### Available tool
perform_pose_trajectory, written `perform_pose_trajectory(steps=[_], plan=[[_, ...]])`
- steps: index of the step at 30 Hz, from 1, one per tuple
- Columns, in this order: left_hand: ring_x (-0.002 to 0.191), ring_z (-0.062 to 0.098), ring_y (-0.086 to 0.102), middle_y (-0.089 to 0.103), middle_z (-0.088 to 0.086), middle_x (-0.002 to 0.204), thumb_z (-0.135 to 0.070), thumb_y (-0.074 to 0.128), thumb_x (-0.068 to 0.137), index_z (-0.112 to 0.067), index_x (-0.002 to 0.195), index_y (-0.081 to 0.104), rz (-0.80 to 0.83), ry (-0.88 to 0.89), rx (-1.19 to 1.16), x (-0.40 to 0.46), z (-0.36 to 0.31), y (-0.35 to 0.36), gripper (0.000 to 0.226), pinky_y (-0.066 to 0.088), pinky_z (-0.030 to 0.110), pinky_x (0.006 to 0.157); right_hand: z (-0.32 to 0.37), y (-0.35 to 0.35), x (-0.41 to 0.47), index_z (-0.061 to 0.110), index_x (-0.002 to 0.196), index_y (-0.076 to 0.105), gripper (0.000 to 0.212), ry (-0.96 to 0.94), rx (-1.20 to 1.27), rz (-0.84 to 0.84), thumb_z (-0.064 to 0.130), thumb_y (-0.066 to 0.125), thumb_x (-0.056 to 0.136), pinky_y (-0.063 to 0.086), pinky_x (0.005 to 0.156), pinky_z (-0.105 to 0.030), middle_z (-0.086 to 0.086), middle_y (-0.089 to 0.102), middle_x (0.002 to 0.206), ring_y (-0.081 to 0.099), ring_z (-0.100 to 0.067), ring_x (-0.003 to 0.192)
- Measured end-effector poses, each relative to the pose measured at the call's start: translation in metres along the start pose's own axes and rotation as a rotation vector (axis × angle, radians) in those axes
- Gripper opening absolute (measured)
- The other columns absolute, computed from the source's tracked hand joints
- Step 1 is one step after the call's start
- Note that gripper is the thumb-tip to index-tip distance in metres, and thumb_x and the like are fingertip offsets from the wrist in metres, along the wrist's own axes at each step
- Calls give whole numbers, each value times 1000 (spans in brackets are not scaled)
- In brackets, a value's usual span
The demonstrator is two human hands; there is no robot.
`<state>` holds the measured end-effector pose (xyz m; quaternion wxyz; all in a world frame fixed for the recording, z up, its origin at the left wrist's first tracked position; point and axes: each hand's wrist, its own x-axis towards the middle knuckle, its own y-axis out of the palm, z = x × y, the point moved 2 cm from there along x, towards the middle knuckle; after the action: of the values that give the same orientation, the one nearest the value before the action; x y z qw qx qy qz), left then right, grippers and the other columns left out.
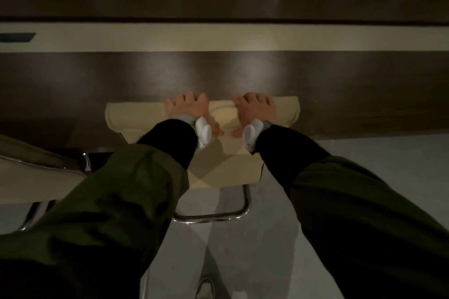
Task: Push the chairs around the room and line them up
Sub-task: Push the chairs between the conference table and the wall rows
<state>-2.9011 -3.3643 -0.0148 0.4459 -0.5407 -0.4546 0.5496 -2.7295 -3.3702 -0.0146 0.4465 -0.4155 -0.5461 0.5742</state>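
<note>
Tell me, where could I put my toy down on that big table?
The dark table is bare ahead of both hands, up to its pale middle stripe. It is crowded at the near edge: the left hand and right hand grip the beige chair, with another chair beside.

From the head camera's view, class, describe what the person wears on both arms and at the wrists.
Both arms wear loose olive-green outer sleeves over tighter black inner sleeves. A white object is strapped at each wrist. The left hand and right hand are bare.

Seven chairs (202, 114), one table (218, 75), two hands (189, 109).
</note>
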Motion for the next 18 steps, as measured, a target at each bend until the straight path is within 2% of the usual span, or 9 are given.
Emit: perform_pose_trajectory(steps=[3,5,8,10,13,16,18], plan=[[118,33,41,43,11,123,-56,69,78,-23,121,44,-99,-19,-29,-11,-13,5,60,27,47,91,-6,-4,-20,27,153,24,95,-13,20,9,37,76,74,18,111,-39,-4,31,152,25,-28,141],[119,33,39,42,14,126,-43,60,91,-20,128,42,-173,10,-40,-18,-28,9,47,27,45,93,-14,-6,-34,26,155,18,98,-9,29,25,33,75,75,14,115,-40,-4,20,159,15,-27,147],[126,35,34,37,18,136,-27,52,96,-16,144,31,-154,74,-16,-26,-52,9,53,26,48,102,-29,-6,-52,29,156,11,103,32,68,90,34,75,76,16,118,-47,-1,9,163,5,-25,151],[127,36,33,34,20,138,-22,53,93,-13,145,29,-136,141,14,-33,-71,5,58,24,49,106,-39,-8,-65,30,157,10,102,68,102,129,33,74,78,19,118,-51,1,4,164,1,-24,151],[127,36,33,34,18,139,-25,50,94,-14,141,34,-116,221,30,-43,-98,-1,51,24,48,105,-51,-11,-87,28,156,16,91,122,140,175,31,71,84,27,115,-50,-2,6,164,11,-30,149],[127,37,35,36,18,139,-28,45,97,-14,135,42,-113,315,97,-56,-131,-3,41,26,48,105,-67,-13,-115,20,154,25,76,261,219,280,30,66,91,38,107,-45,-13,24,155,33,-37,138],[126,37,38,39,17,137,-29,45,99,-14,131,46,-84,378,107,-66,-150,-1,35,28,47,105,-81,-9,-134,14,149,34,67,333,224,318,27,66,92,41,102,-39,-15,36,149,44,-36,132]])
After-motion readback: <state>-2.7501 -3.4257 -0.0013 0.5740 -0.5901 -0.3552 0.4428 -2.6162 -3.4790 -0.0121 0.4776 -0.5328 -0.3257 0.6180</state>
